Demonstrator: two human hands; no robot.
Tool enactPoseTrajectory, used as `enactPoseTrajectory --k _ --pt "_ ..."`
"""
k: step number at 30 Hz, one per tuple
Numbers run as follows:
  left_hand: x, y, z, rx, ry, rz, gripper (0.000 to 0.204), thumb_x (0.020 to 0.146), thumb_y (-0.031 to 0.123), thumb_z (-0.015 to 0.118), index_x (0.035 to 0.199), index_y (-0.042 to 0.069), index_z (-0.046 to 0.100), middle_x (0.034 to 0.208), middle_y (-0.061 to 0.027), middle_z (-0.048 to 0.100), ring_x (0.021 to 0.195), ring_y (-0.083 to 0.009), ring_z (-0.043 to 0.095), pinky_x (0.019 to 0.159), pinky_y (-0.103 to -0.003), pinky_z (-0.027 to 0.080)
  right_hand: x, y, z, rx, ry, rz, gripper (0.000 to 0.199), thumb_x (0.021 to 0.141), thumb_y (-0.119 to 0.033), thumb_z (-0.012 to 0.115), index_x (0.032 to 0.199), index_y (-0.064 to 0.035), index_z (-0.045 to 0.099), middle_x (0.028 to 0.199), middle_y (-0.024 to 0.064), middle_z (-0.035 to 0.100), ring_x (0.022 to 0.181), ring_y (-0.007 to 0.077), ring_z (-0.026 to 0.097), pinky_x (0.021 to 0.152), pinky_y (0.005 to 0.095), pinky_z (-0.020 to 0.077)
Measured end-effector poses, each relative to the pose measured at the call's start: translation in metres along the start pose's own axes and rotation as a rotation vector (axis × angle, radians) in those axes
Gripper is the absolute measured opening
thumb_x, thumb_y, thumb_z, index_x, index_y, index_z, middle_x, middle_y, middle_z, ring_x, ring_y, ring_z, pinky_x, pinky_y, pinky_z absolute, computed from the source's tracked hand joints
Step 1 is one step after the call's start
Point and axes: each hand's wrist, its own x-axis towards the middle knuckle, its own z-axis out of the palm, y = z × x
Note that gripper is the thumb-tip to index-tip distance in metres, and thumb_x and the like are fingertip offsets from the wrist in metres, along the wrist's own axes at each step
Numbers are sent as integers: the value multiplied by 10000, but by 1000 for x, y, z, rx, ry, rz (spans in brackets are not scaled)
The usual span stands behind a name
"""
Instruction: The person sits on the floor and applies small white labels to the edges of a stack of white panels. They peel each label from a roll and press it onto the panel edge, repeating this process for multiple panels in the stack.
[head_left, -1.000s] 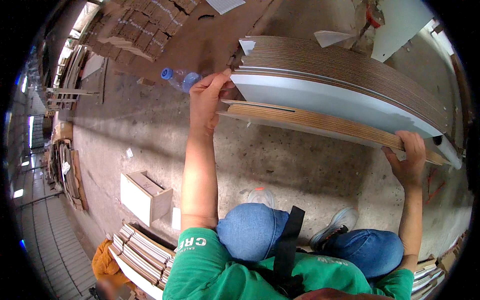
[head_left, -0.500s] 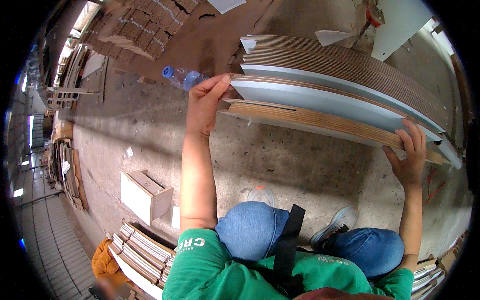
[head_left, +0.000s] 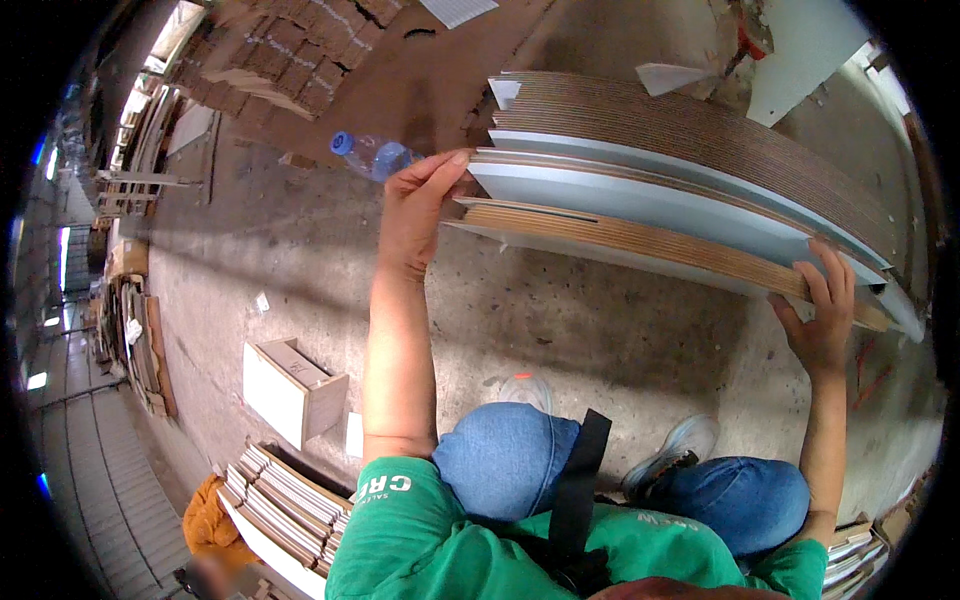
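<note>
Several long boards with pale faces and brown edges stand on edge in front of me. My left hand (head_left: 420,208) is closed on the left end of a thin middle board (head_left: 600,190), thumb on top. My right hand (head_left: 824,312) grips the right part of the nearer boards (head_left: 610,228), with fingers over their top edge and the thumb on the near side. A pale gap separates the middle board from these nearer boards. Beyond them rises a thicker stack of boards (head_left: 690,150). The fingertips of my right hand are partly hidden behind the edge.
A clear bottle with a blue cap (head_left: 372,155) lies beside my left hand. On the floor at left is a small wooden box (head_left: 300,390). White panels (head_left: 290,505) are stacked at lower left, near a person in orange (head_left: 212,520). Brown stacks (head_left: 290,60) stand far left.
The view has shifted very slightly. Both hands keep the same hold, and the boards show no clear movement.
</note>
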Motion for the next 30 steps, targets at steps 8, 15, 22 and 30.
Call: enactPoseTrajectory --k 8,15,22,30 --pt "7 16 23 -12 98 -141 267 762 268 688 827 9 671 722 -25 619 694 -84 542 642 -204 408 0 2 2 -18 1 -10 448 572 -138 754 969 -76 555 1168 87 502 1105 324 433 905 420 386" --pt "20 14 26 143 96 -116 275 737 263 711 803 -1 673 720 -37 623 664 -97 538 575 -230 410 3 0 4 15 5 6 461 579 -145 748 989 -76 548 1131 87 514 1072 321 445 888 419 389" --pt "18 11 26 17 129 -139 231 706 164 709 867 5 663 765 -34 627 671 -113 557 579 -234 421 5 2 2 -27 7 -14 468 583 -165 753 995 -80 549 1118 84 521 1059 317 452 886 419 386" --pt "20 15 24 41 9 -166 263 733 264 697 823 19 657 737 -43 626 652 -115 567 568 -237 424 4 2 3 -30 3 -5 476 583 -156 755 1007 -88 549 1104 84 525 1053 317 454 884 414 389"
